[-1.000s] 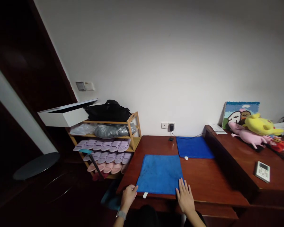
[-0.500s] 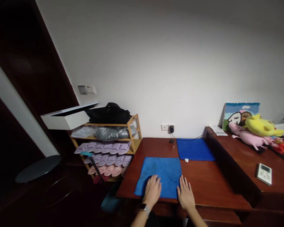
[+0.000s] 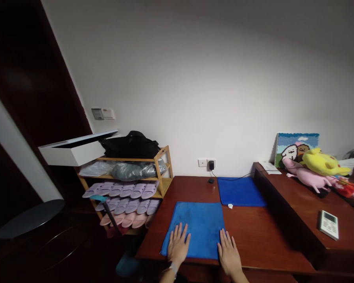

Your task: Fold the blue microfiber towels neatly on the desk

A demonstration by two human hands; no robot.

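A light blue cloth [image 3: 199, 228] is spread out flat near the front edge of the brown wooden table [image 3: 262, 239], with some dark marks on its left part. My left hand [image 3: 177, 244] rests on the cloth's lower left portion, fingers stretched and apart. At the cloth's right edge lies my right hand [image 3: 229, 251], palm down with its fingers extended, partly on the bare wood. Neither hand grips anything. A darker blue cloth [image 3: 241, 191] lies flat farther back, a small white tag [image 3: 230, 206] at its front edge.
Left of the table stands a wooden rack [image 3: 162, 179] with slippers [image 3: 132, 190], a black bag [image 3: 132, 144] and a white box [image 3: 72, 154]. A raised shelf on the right bears plush toys [image 3: 324, 163] and a white remote [image 3: 329, 225]. A charger [image 3: 211, 165] sits in the wall socket.
My left hand has slid left over the cloth, and its fingers have spread out from a more bent pose. My right hand stays at the right edge. The view has shifted slightly.
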